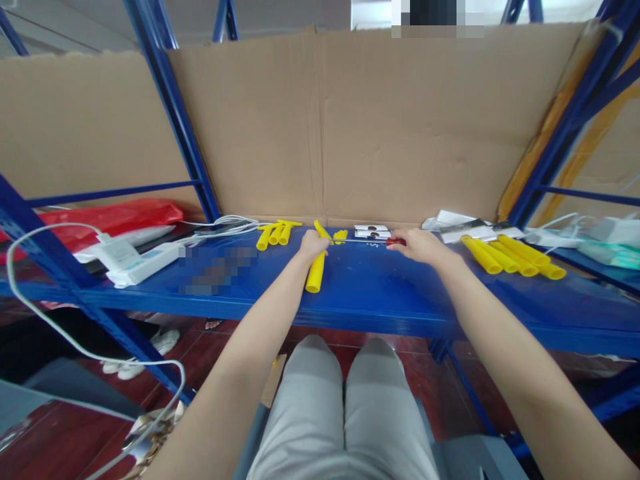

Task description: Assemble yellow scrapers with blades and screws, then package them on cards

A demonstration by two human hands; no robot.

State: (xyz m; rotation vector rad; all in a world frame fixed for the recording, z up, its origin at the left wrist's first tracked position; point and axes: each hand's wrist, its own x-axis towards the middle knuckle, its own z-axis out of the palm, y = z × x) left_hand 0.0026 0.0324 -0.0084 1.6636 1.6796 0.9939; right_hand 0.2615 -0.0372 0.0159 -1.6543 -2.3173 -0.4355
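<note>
My left hand (pixel 314 245) is closed around a yellow tube-shaped piece (pixel 315 275), whose open lower end points toward me over the blue shelf. My right hand (pixel 414 245) grips the red handle (pixel 396 242) of a screwdriver-like tool. Its thin metal shaft (pixel 363 241) runs level to the left and reaches the yellow piece at my left hand; the contact point is too small to make out. Small yellow bits (pixel 341 236) lie just behind the shaft, beside white cards with dark marks (pixel 373 231).
Several yellow pieces (pixel 275 235) lie back left, and several yellow tubes (pixel 515 257) lie at the right beside white packets (pixel 465 229). A white power strip (pixel 145 263) with cables and a red bag (pixel 115 217) are at the left. Cardboard (pixel 400 127) stands behind the blue shelf (pixel 380 313).
</note>
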